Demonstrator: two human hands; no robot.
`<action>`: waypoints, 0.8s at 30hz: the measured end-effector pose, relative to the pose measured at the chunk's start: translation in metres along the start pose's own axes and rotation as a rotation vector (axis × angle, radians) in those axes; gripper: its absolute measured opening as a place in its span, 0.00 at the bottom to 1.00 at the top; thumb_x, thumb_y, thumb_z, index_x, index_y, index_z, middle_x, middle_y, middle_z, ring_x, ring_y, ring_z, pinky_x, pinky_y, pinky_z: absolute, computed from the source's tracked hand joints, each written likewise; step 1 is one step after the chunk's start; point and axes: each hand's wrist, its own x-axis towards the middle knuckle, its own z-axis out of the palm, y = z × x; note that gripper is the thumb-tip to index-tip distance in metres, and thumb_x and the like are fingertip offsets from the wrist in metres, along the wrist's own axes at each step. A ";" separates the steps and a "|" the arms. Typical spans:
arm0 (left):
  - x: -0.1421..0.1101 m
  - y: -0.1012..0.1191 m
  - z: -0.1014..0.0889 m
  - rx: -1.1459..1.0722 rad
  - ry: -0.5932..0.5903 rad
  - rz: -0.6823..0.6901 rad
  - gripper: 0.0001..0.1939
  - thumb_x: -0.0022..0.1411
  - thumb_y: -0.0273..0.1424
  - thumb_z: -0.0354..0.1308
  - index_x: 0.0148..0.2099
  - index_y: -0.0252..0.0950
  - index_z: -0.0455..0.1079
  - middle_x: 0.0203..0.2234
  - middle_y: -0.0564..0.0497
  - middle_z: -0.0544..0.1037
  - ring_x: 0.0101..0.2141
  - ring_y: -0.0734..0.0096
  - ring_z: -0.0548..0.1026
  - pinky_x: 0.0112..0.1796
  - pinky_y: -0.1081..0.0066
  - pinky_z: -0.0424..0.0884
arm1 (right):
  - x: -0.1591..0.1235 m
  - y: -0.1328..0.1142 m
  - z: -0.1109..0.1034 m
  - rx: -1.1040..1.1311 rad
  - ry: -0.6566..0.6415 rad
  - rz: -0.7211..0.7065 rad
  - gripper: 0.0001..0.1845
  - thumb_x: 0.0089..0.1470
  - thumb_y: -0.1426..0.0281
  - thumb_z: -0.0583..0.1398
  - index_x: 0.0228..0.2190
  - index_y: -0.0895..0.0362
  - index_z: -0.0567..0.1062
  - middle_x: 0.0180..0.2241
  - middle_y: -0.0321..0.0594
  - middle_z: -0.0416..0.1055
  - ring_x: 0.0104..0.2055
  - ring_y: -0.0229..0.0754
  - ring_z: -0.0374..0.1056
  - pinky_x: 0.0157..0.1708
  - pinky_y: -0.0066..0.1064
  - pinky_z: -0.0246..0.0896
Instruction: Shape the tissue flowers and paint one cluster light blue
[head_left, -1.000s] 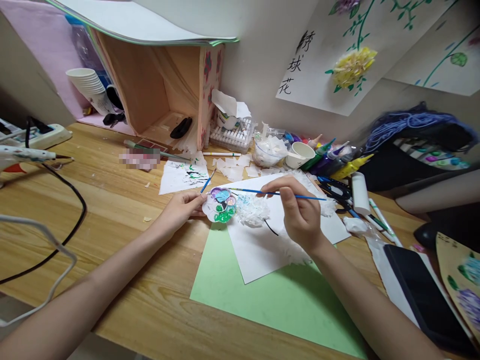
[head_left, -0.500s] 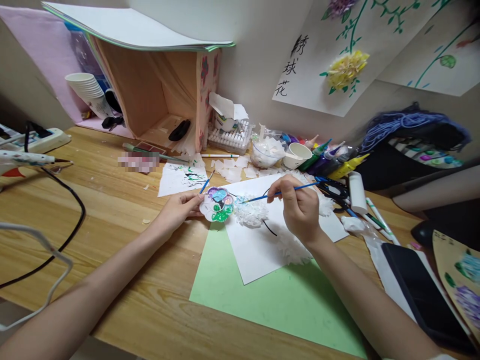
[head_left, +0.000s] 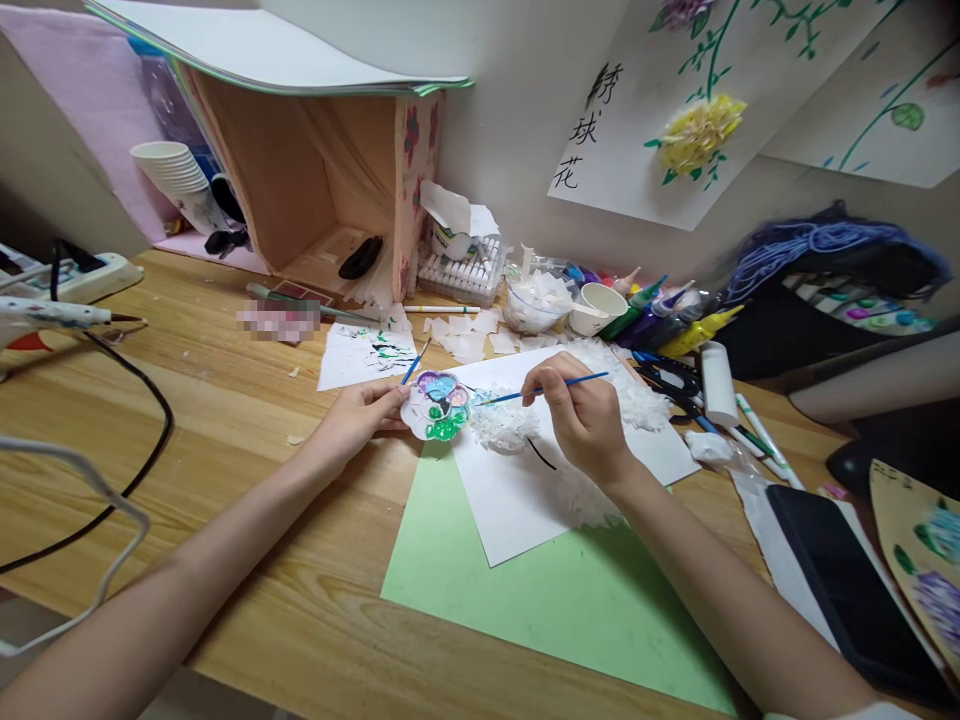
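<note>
My left hand (head_left: 367, 412) is closed on a flower-shaped paint palette (head_left: 417, 415) with purple, blue and green paint in its wells. A second paintbrush (head_left: 415, 364) with a blue handle sticks up behind the palette, by the same fingers; whether they grip it I cannot tell. In my right hand (head_left: 581, 410) a blue paintbrush (head_left: 512, 396) is pinched, its tip at a ruffled white paper flower (head_left: 504, 428) tinged blue at its upper left. That flower lies on a white sheet (head_left: 495, 530), beside a black drawn line. More white ruffled flowers (head_left: 641, 400) are on the sheet, partly behind my right hand.
Green paper (head_left: 465, 590) lies under the white sheet. At the back stand a cardboard box (head_left: 322, 180), a paper cup (head_left: 598, 308), a bowl of paper scraps (head_left: 538, 303) and paint bottles (head_left: 697, 332). Right are scissors (head_left: 664, 378) and a phone (head_left: 840, 580); left, a glue gun (head_left: 56, 312).
My right hand has shifted slightly left with the paintbrush, whose handle lies at a flatter angle. My left hand and the palette stay nearly where they were.
</note>
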 end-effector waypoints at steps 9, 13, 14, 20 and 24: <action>-0.001 0.001 0.000 0.005 0.000 -0.002 0.17 0.47 0.42 0.62 0.33 0.32 0.73 0.26 0.50 0.78 0.29 0.72 0.75 0.34 0.73 0.71 | 0.000 0.001 0.000 -0.005 -0.006 -0.004 0.17 0.61 0.70 0.46 0.23 0.57 0.67 0.21 0.37 0.64 0.27 0.37 0.60 0.31 0.32 0.54; -0.001 0.001 0.000 0.004 -0.008 0.000 0.17 0.47 0.42 0.62 0.34 0.32 0.73 0.27 0.50 0.78 0.29 0.71 0.75 0.35 0.73 0.71 | 0.000 0.000 0.000 -0.002 -0.005 0.000 0.18 0.61 0.70 0.45 0.23 0.56 0.67 0.21 0.37 0.65 0.28 0.38 0.60 0.31 0.32 0.54; -0.001 0.001 0.000 0.004 -0.007 -0.001 0.17 0.47 0.42 0.62 0.33 0.32 0.73 0.27 0.50 0.78 0.29 0.71 0.75 0.35 0.73 0.71 | 0.000 0.000 0.000 -0.008 -0.011 0.000 0.18 0.61 0.70 0.45 0.23 0.56 0.67 0.21 0.37 0.65 0.28 0.38 0.60 0.31 0.32 0.54; -0.001 0.000 0.000 0.008 -0.007 -0.005 0.17 0.48 0.42 0.62 0.33 0.33 0.73 0.27 0.51 0.78 0.29 0.72 0.75 0.35 0.73 0.71 | 0.000 0.000 0.000 0.003 -0.005 0.009 0.18 0.61 0.70 0.46 0.23 0.56 0.67 0.21 0.37 0.65 0.28 0.37 0.60 0.31 0.32 0.54; 0.000 -0.001 0.000 0.004 -0.007 0.000 0.16 0.48 0.42 0.62 0.33 0.33 0.73 0.26 0.52 0.77 0.28 0.73 0.74 0.34 0.74 0.71 | 0.000 0.000 0.000 -0.006 -0.020 0.001 0.17 0.61 0.70 0.46 0.24 0.56 0.67 0.22 0.37 0.65 0.28 0.37 0.60 0.31 0.32 0.54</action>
